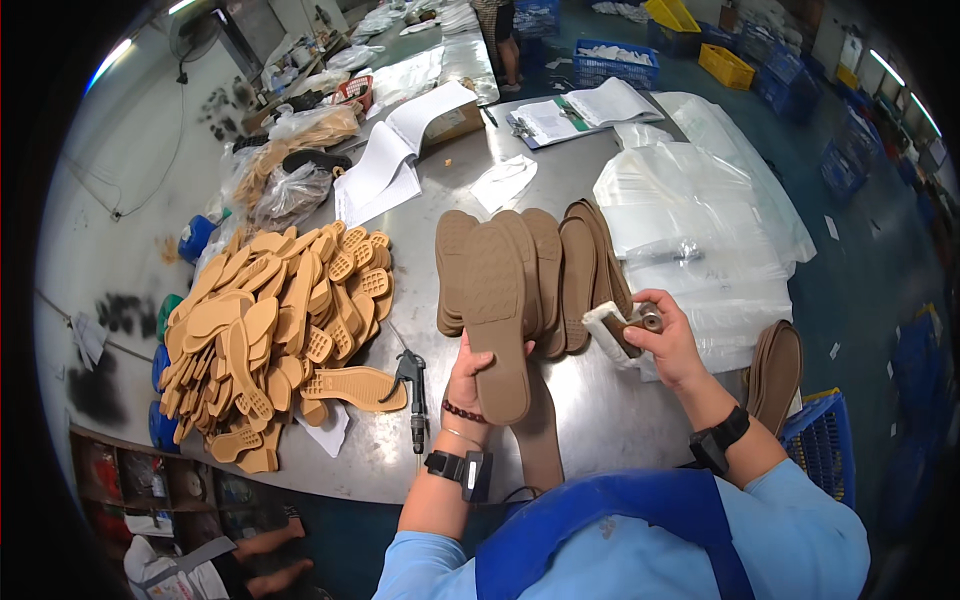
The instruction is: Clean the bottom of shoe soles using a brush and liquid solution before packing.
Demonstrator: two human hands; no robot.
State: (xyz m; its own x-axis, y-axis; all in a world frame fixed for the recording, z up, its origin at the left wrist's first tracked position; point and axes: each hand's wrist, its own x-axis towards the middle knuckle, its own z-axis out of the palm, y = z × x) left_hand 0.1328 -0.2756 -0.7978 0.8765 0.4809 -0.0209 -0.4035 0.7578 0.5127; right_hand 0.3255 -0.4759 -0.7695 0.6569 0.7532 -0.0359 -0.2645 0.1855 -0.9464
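My left hand is closed round the heel end of a brown shoe sole, raised over the table with its textured face up. My right hand grips a small hand tool with a white fuzzy strip and a round metal end; its exact kind I cannot make out. The tool is beside a row of brown soles, which stand overlapped behind both hands. Another brown sole lies partly under the held one, at the near table edge. An air blow gun rests left of my left hand.
A large heap of tan soles covers the table's left side. Clear plastic bags are spread at the right, near more brown soles and a blue crate. Papers and a clipboard lie farther back. Another person is low at left.
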